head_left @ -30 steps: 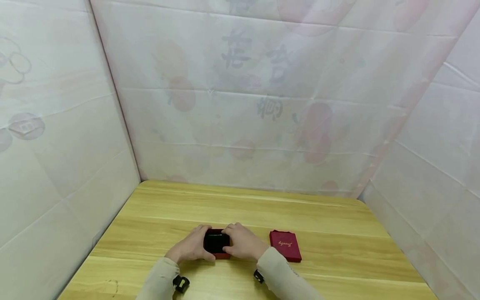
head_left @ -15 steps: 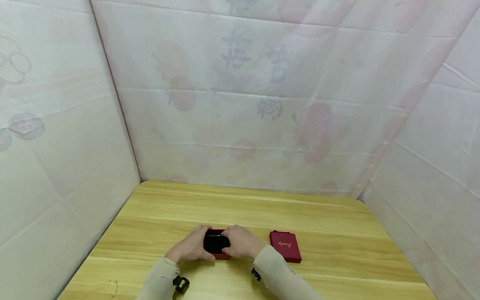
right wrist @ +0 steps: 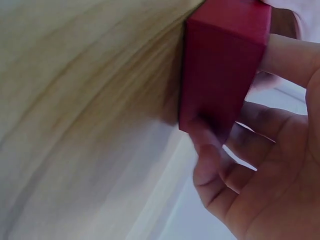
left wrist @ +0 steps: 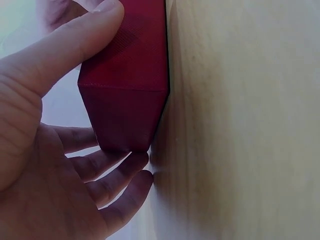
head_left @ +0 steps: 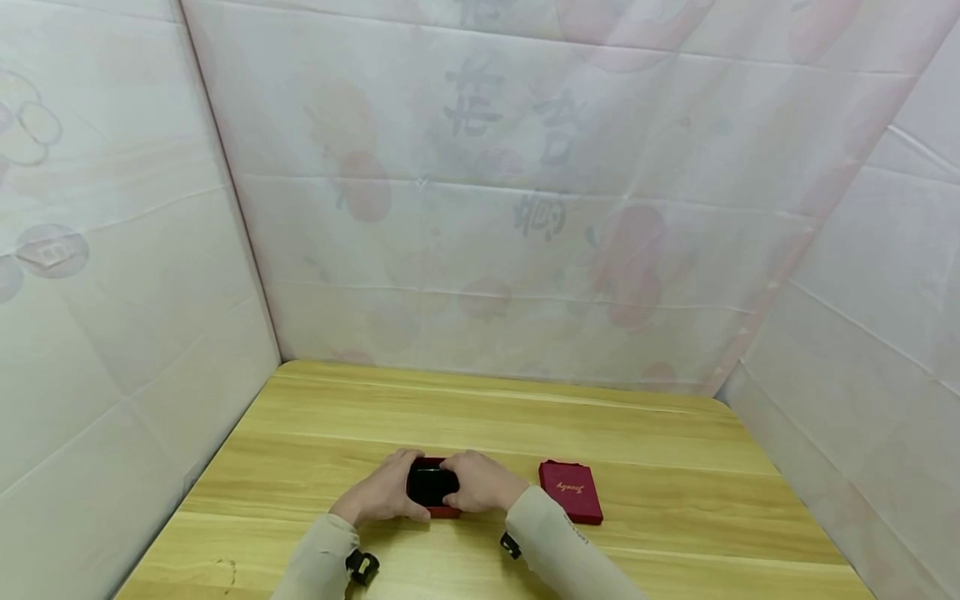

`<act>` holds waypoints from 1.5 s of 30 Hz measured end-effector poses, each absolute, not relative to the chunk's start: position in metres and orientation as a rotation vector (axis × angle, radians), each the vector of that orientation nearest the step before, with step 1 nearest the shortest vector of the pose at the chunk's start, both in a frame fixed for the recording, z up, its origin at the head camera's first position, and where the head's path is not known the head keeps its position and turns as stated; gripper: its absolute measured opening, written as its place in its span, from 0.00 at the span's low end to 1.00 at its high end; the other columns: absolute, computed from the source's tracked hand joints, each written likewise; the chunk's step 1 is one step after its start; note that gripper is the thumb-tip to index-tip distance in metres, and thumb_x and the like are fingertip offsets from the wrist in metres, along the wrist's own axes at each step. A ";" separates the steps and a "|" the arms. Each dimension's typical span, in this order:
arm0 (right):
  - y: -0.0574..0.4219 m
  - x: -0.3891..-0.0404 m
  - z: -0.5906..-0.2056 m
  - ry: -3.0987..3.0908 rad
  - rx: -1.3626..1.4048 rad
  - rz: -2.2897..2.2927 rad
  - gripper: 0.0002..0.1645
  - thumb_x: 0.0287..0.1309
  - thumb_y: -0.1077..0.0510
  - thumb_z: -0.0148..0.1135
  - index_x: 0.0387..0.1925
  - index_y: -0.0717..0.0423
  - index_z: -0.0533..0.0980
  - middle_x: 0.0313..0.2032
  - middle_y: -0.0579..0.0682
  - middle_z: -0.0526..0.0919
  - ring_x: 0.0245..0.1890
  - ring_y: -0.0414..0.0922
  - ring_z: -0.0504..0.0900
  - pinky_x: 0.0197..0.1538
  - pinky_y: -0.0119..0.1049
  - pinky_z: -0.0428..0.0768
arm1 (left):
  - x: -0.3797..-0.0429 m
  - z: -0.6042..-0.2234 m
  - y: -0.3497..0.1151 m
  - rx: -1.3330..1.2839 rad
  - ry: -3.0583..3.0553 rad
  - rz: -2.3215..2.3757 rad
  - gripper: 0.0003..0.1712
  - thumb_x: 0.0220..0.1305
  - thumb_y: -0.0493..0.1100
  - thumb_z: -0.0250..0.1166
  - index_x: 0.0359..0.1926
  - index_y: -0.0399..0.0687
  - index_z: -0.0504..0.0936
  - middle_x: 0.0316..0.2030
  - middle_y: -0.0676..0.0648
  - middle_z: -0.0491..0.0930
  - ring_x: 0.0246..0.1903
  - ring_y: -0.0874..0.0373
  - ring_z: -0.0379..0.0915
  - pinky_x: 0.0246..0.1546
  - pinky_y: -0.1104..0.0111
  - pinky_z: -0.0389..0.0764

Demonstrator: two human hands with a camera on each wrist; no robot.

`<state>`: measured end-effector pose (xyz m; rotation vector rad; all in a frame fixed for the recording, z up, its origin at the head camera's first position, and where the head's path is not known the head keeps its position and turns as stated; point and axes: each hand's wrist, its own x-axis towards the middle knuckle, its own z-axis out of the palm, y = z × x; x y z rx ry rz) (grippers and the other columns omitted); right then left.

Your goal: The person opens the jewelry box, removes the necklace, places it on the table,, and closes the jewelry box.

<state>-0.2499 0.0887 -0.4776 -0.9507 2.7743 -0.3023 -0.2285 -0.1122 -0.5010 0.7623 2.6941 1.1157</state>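
A red jewelry box with a black insert inside sits on the wooden table, its top off. My left hand grips its left side, thumb along the near wall and the other fingers round the far side. In the left wrist view, the thumb presses the red wall. My right hand is at the right side, its thumb and forefinger reaching over the rim onto the black insert. A curled finger touches the red end wall in the right wrist view. The right fingertips are partly hidden inside the box.
A flat red lid with gold lettering and a small ribbon at its far edge lies to the right, near the right sleeve. White printed cloth walls stand behind and at both sides of the table.
My right hand has shifted slightly left, its fingers further over the black insert. The left hand, the box and the lid have stayed in place.
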 end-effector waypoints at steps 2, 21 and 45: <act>0.089 -0.250 -0.479 2.774 -0.962 -0.327 0.27 0.51 0.50 0.69 0.53 0.55 0.77 0.43 0.44 0.80 0.41 0.36 0.74 0.47 0.34 0.75 | -0.229 -0.501 -0.112 0.766 2.694 1.112 0.50 0.41 0.52 0.78 0.60 0.32 0.65 0.52 0.40 0.68 0.50 0.47 0.66 0.50 0.51 0.70; 0.095 -0.251 -0.478 2.807 -1.022 -0.466 0.24 0.55 0.55 0.67 0.54 0.57 0.76 0.45 0.47 0.80 0.42 0.38 0.74 0.47 0.33 0.76 | -0.225 -0.496 -0.111 0.730 2.711 1.112 0.51 0.40 0.51 0.78 0.60 0.31 0.65 0.52 0.38 0.68 0.48 0.47 0.67 0.49 0.50 0.70; 0.099 -0.251 -0.482 2.770 -0.909 -0.699 0.23 0.56 0.55 0.66 0.53 0.55 0.75 0.41 0.44 0.74 0.34 0.35 0.70 0.41 0.30 0.74 | -0.228 -0.500 -0.112 0.724 2.695 1.108 0.50 0.42 0.52 0.77 0.61 0.31 0.65 0.53 0.39 0.68 0.48 0.48 0.67 0.48 0.52 0.71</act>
